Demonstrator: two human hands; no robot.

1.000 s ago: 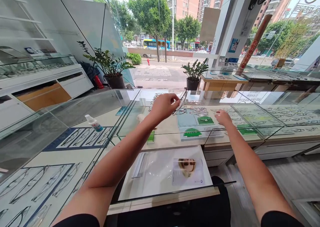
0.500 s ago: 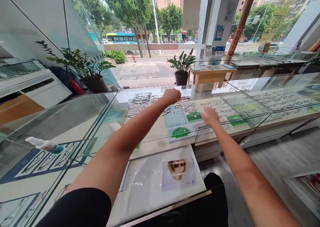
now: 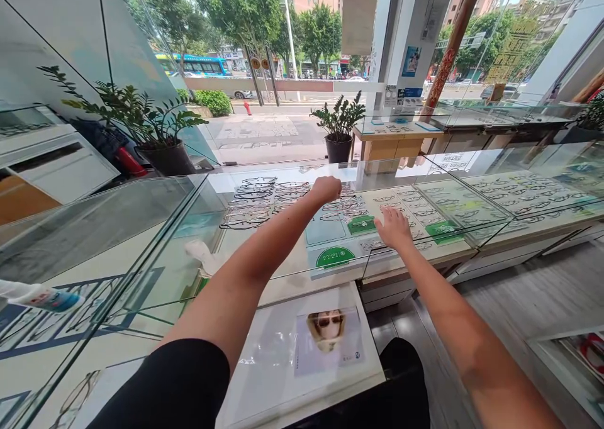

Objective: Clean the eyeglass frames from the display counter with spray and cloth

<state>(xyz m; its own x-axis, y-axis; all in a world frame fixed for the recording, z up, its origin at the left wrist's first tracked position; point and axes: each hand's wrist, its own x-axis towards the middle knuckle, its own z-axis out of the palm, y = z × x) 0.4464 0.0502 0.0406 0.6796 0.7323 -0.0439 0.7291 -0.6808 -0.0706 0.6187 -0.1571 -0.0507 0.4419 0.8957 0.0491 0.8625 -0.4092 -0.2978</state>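
Note:
Rows of eyeglasses [image 3: 250, 196] lie inside the glass display counter [image 3: 283, 284]. My left hand [image 3: 327, 189] reaches over the far part of the case, its fingers curled closed beside the middle rows; what it holds, if anything, is hidden. Nearer the front edge, my right hand [image 3: 394, 228] has its fingers spread over the glass, with nothing in it. A green card [image 3: 362, 224] lies between the hands, and a green half-round sign [image 3: 335, 256] is closer to me. Below, a pulled-out white drawer [image 3: 264, 378] bears a picture of a face in sunglasses [image 3: 326, 341].
At the left, a spray bottle [image 3: 44, 297] stands on the glass and a crumpled white cloth [image 3: 201, 254] lies near my left forearm. Potted plants [image 3: 338, 149] stand beyond the counter. More frames [image 3: 519, 190] fill the case at the right.
The view has shifted a little, so the counter and bottle appear further left. My left hand stays closed over the case. My right hand remains spread, and more of the white cloth shows.

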